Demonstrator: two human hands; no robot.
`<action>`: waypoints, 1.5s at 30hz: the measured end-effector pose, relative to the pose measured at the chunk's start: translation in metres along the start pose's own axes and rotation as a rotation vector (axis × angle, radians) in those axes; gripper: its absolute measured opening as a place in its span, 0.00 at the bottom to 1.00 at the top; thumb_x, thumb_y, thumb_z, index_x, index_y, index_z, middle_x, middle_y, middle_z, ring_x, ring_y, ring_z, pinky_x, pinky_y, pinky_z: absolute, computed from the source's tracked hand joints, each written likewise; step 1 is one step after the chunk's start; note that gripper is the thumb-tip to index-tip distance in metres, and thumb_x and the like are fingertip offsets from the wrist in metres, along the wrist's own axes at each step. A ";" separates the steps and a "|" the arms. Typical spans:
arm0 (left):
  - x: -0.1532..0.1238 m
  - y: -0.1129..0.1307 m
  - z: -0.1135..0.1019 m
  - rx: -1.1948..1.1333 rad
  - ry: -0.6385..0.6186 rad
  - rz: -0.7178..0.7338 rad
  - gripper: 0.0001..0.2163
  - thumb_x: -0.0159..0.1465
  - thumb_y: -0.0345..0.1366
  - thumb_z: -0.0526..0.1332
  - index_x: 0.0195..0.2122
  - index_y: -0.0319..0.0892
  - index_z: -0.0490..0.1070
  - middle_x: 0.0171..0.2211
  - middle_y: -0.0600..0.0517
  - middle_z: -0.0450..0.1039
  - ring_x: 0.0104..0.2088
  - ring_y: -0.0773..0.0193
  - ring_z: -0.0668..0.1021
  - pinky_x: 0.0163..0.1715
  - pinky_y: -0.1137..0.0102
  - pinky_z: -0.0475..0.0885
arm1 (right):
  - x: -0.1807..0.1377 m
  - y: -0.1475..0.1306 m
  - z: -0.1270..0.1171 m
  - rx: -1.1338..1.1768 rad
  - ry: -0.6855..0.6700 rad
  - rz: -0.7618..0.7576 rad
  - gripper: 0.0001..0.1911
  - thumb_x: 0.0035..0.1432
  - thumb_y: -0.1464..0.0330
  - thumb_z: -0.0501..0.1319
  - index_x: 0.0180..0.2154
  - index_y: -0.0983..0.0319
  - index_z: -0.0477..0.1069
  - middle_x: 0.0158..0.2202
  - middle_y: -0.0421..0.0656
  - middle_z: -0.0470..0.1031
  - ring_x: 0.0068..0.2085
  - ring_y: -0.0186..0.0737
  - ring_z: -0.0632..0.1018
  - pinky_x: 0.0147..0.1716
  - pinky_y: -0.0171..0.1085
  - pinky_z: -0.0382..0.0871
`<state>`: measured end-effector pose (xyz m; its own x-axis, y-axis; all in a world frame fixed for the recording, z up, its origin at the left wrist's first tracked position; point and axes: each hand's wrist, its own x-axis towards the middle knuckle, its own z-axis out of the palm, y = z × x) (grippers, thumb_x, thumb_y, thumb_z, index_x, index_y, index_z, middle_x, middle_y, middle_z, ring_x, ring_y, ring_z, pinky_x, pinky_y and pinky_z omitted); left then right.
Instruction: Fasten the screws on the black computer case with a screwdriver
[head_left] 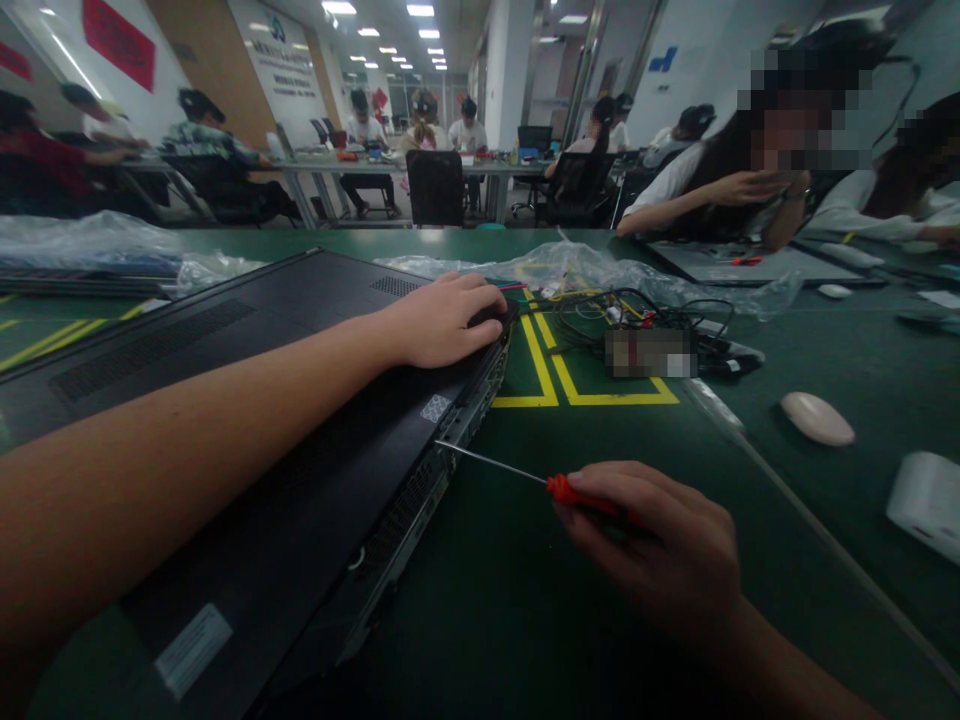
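Note:
A black computer case [330, 300] lies on its side, with a vented metal end [409, 500] facing right. My left hand [450, 320] presses flat on the case near its far right corner, thumb apart from the fingers, which bend slightly over the edge. A screwdriver [566, 490] with a red handle and a long thin shaft is gripped in my right hand [660, 540]. Its tip touches the metal end of the case near the upper edge, beside a small white label [436, 407]. Whether the tip sits in a screw is too small to tell.
On the green table [517, 560], a tangle of black cables [652, 315] lies beyond the case beside clear plastic wrap [517, 262]. A white mouse [817, 418] and a white object [926, 500] are at right. A co-worker [712, 190] sits across the table.

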<state>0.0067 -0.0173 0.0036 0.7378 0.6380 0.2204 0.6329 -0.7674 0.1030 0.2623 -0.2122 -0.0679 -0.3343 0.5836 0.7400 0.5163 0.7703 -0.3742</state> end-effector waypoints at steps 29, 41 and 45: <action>0.000 0.001 -0.001 0.004 -0.010 -0.015 0.23 0.76 0.47 0.50 0.61 0.43 0.75 0.61 0.39 0.76 0.64 0.44 0.76 0.70 0.49 0.67 | 0.000 -0.001 0.004 0.022 -0.002 0.004 0.15 0.63 0.76 0.72 0.50 0.58 0.80 0.38 0.41 0.88 0.34 0.38 0.89 0.33 0.33 0.85; 0.000 0.000 0.001 0.003 0.000 -0.003 0.23 0.76 0.47 0.50 0.61 0.41 0.75 0.61 0.39 0.77 0.64 0.44 0.76 0.70 0.48 0.67 | -0.001 0.003 0.004 0.011 -0.014 -0.017 0.11 0.66 0.77 0.69 0.48 0.59 0.79 0.38 0.42 0.88 0.35 0.37 0.88 0.35 0.32 0.85; 0.000 0.001 0.000 0.006 -0.006 -0.003 0.22 0.76 0.47 0.50 0.60 0.41 0.75 0.61 0.40 0.77 0.64 0.45 0.77 0.71 0.49 0.66 | -0.003 0.004 0.005 0.018 -0.016 -0.017 0.11 0.66 0.76 0.69 0.48 0.60 0.79 0.39 0.42 0.88 0.36 0.36 0.88 0.36 0.31 0.84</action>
<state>0.0078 -0.0178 0.0035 0.7374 0.6406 0.2144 0.6362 -0.7652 0.0981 0.2614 -0.2099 -0.0743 -0.3559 0.5744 0.7372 0.4961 0.7846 -0.3718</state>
